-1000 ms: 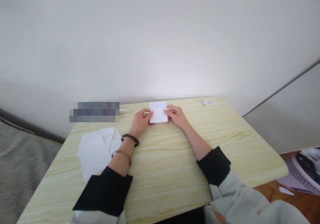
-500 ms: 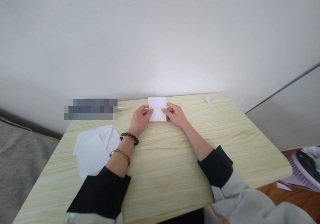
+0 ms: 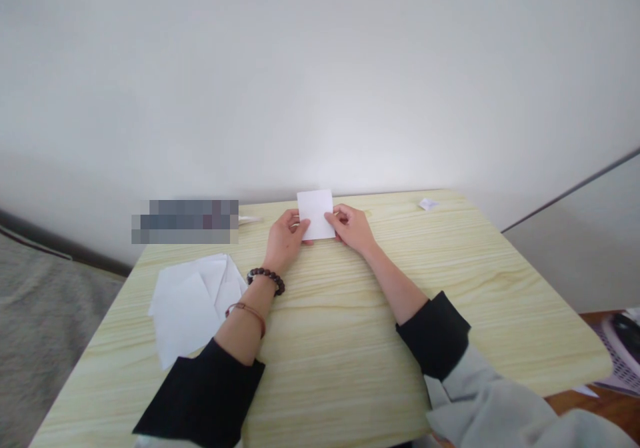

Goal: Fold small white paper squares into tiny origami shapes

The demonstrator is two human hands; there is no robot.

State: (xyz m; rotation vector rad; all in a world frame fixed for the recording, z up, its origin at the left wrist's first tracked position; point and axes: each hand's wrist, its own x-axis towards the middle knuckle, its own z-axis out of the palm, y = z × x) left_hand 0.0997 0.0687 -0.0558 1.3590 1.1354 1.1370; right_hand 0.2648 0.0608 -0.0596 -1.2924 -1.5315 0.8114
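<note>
paper square (image 3: 316,213) | between hands (image 3: 284,240) | both pinching its side edges | rear grip unclear

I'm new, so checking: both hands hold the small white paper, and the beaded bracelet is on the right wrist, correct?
No: the head view shows the beaded bracelet on the left wrist. Left hand and right hand hold the small paper.

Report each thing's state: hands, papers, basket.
Small white square paper: held, facing the camera.
Left hand: gripping its left side, thumb in front.
Right hand: gripping its right side, thumb in front.
White paper sheets: overlapping, on the pale wood-grain table.
Small white paper piece: creased, near the table's far right corner.
Lilac perforated basket: partly out of frame.
</note>
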